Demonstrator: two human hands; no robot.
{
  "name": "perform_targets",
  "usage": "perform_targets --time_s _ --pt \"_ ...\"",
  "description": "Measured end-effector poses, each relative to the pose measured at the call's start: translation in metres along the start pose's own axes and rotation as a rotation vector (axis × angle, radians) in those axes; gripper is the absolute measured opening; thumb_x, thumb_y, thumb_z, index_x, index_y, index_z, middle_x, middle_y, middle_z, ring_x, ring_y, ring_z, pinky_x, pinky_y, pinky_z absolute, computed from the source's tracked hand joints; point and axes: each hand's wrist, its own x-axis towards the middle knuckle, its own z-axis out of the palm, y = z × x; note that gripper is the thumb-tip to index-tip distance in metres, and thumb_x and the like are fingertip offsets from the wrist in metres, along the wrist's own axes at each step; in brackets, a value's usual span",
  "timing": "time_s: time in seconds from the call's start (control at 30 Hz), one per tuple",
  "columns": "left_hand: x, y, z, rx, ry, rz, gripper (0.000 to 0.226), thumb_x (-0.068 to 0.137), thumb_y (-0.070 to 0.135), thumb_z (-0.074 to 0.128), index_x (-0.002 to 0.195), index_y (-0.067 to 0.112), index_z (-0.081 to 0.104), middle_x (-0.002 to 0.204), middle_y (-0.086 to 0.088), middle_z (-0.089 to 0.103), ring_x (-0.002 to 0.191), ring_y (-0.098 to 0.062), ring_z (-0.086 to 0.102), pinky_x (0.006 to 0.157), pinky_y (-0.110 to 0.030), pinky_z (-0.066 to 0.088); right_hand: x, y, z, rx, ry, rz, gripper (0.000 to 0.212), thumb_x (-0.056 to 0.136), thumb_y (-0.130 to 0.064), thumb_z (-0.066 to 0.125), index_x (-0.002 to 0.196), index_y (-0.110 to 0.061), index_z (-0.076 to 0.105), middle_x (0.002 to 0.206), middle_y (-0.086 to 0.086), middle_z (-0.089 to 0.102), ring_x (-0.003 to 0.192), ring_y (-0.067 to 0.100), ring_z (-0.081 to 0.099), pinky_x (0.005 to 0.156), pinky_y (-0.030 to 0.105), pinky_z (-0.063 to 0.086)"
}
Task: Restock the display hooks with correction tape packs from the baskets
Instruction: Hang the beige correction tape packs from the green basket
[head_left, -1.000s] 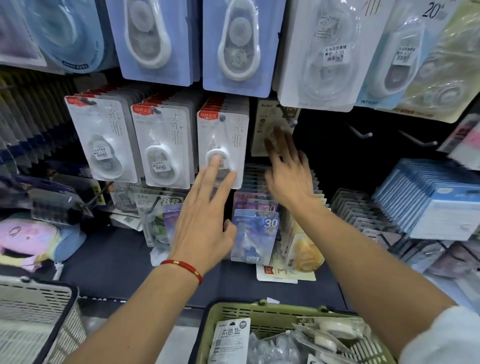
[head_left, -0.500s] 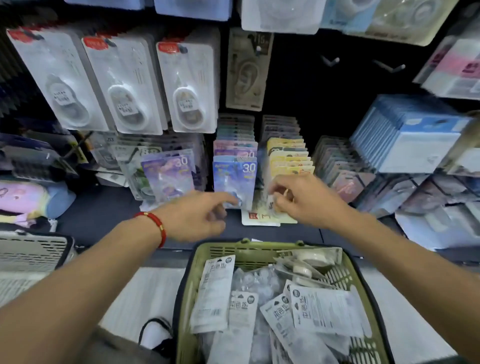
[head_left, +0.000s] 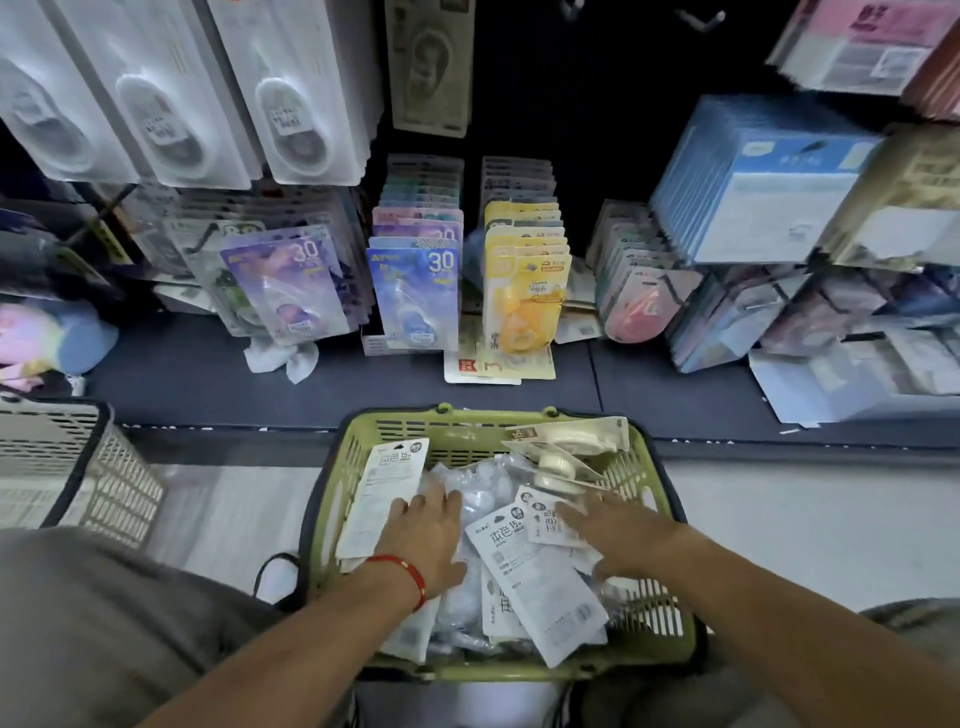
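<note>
Display wall (head_left: 582, 93): dark backing; two bare hooks at the top edge are cut off by the frame, so their length cannot be told.
Hanging white packs (head_left: 171, 98): three rows on hooks at upper left, tops cropped, blurred; long axis runs up and down.
Shelf (head_left: 208, 374): dark ledge below the hooks, bearing four upright rows of colourful carded packs; how many stand in each row cannot be counted.
White basket (head_left: 78, 467): at left, cut off by the frame edge; its contents are hidden.
Green basket (head_left: 332, 499): directly below the shelf, in front of the person, its near rim partly hidden by the forearms.
Correction tape packs (head_left: 535, 577): lying loose in the green basket, at least five white flat packs showing, more hidden under them in a clear-wrapped heap; the long ones lie with their printed headers toward the shelf, the front one slanting toward the near right.
Left hand (head_left: 426, 530): inside the green basket, palm down on the heap, fingers spread and fairly straight, touching packs; red cord on the wrist.
Right hand (head_left: 618, 530): palm down on the packs at the right, fingers extended, blurred; thumb side hard to make out, no pinch visible.
</note>
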Motion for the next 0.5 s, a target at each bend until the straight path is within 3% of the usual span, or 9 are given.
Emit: perform_targets --time_s 0.07,0.17,0.23,0.3,0.37,0.4,0.47,0.5 --pt "0.002 0.002 0.003 0.009 0.055 -0.056 0.083 0.094 0.031 0.071 0.159 0.006 0.027 0.161 -0.019 0.029 0.140 -0.035 0.044 0.117 -0.044 0.036 -0.002 0.006 -0.003 0.114 0.087 -0.030 0.061 0.103 -0.020 0.058 0.159 -0.017 0.035 0.154 0.016 0.049 0.142 0.033 0.047 0.111 0.042 0.046" --pt "0.003 -0.003 -0.011 0.077 0.145 -0.115 0.043 0.093 0.009 0.062 0.136 0.006 0.057 0.137 -0.014 0.059 0.127 -0.031 0.053 0.109 -0.038 0.042 -0.009 0.013 -0.021 0.270 0.200 -0.009 0.051 0.105 -0.034 0.057 0.152 -0.017 0.044 0.140 0.012 0.060 0.129 0.031 0.057 0.101 0.038 0.049" --pt "-0.004 -0.005 -0.021 0.019 0.193 -0.154 0.032 0.095 0.002 0.058 0.126 0.007 0.062 0.125 -0.014 0.067 0.119 -0.030 0.062 0.102 -0.034 0.048 -0.015 0.020 -0.033 0.384 0.287 -0.014 0.047 0.103 -0.041 0.060 0.145 -0.020 0.051 0.134 0.007 0.065 0.120 0.028 0.062 0.098 0.040 0.053" --pt "-0.012 -0.011 -0.039 -0.167 0.243 -0.221 0.021 0.095 0.006 0.063 0.115 0.009 0.065 0.120 -0.015 0.068 0.114 -0.033 0.067 0.094 -0.035 0.052 -0.019 0.026 -0.044 0.584 0.368 -0.041 0.035 0.102 -0.036 0.065 0.134 -0.021 0.059 0.126 0.003 0.070 0.108 0.025 0.068 0.090 0.042 0.058" --pt "-0.020 -0.023 -0.066 -0.358 0.304 -0.265 0.008 0.089 0.005 0.065 0.089 0.013 0.065 0.102 -0.012 0.068 0.103 -0.036 0.069 0.081 -0.035 0.055 -0.023 0.027 -0.053 0.927 0.391 -0.105 0.023 0.101 -0.027 0.068 0.124 -0.024 0.067 0.115 0.002 0.076 0.098 0.022 0.073 0.083 0.041 0.061" --pt "-0.023 -0.030 -0.078 -0.461 0.327 -0.275 0.016 0.087 0.001 0.063 0.078 0.015 0.063 0.089 -0.009 0.067 0.095 -0.036 0.070 0.072 -0.032 0.053 -0.024 0.024 -0.056 1.126 0.367 -0.145 0.021 0.101 -0.025 0.069 0.122 -0.026 0.069 0.113 0.001 0.078 0.098 0.020 0.074 0.083 0.039 0.061" --pt "-0.030 -0.039 -0.098 -0.781 0.375 -0.259 0.027 0.088 -0.006 0.062 0.075 0.017 0.068 0.082 -0.007 0.072 0.083 -0.033 0.072 0.063 -0.030 0.055 -0.025 0.014 -0.063 1.492 0.269 -0.244 0.024 0.101 -0.024 0.069 0.125 -0.023 0.070 0.120 0.001 0.078 0.110 0.023 0.075 0.093 0.044 0.059" --pt "-0.033 -0.040 -0.103 -1.027 0.385 -0.241 0.030 0.091 -0.009 0.063 0.083 0.018 0.072 0.088 -0.011 0.077 0.084 -0.032 0.073 0.068 -0.034 0.060 -0.023 0.006 -0.064 1.655 0.211 -0.300 0.030 0.100 -0.022 0.069 0.130 -0.020 0.068 0.125 0.005 0.077 0.115 0.027 0.074 0.097 0.046 0.058"
